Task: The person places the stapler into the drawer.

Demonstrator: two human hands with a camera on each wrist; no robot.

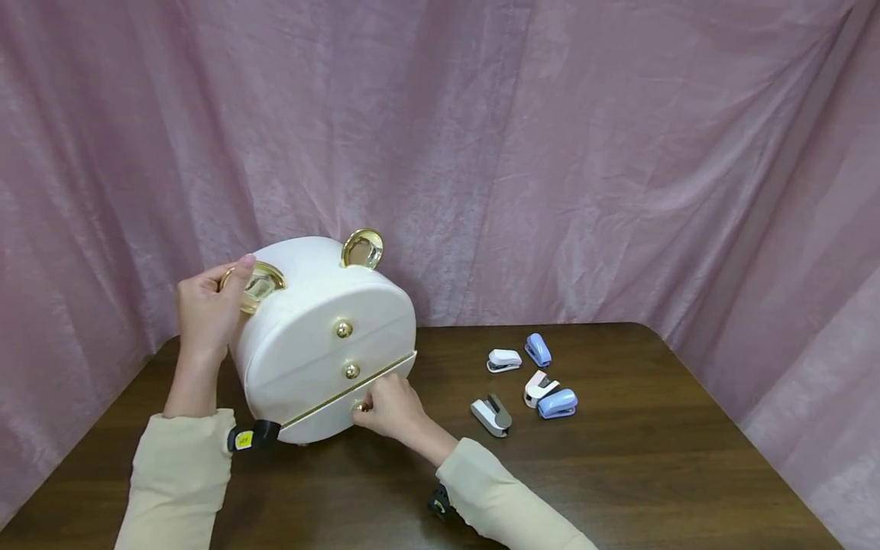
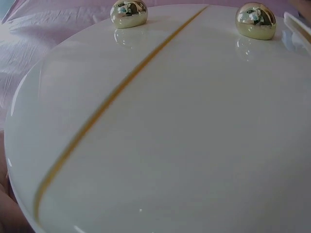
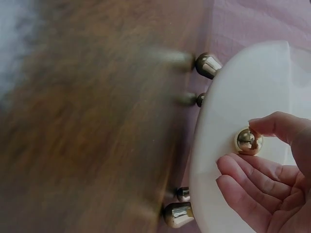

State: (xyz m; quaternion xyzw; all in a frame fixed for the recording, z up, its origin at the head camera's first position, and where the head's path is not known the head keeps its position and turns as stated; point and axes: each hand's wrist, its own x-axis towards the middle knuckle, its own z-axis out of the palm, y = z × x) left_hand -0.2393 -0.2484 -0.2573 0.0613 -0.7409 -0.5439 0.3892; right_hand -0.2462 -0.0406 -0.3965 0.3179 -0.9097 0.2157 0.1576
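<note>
Box: white round box (image 1: 323, 344) with gold ears, left of middle on the counter (image 1: 619, 473); bottom drawer (image 1: 344, 409) slightly out.
Right grip: right hand (image 1: 392, 409) pinches the drawer's gold knob (image 3: 249, 141).
Left grip: left hand (image 1: 206, 305) holds the left ear (image 1: 260, 284).
Hidden: box's rear and the knob in the head view; counter blurred at the right wrist.
Around: five small staplers (image 1: 525, 382) lie well right of the box; pink curtain (image 1: 550, 153) behind.

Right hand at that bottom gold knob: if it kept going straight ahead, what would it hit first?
The right hand already touches the bottom knob; straight on it would likely meet the white box's lowest drawer front right behind.
</note>
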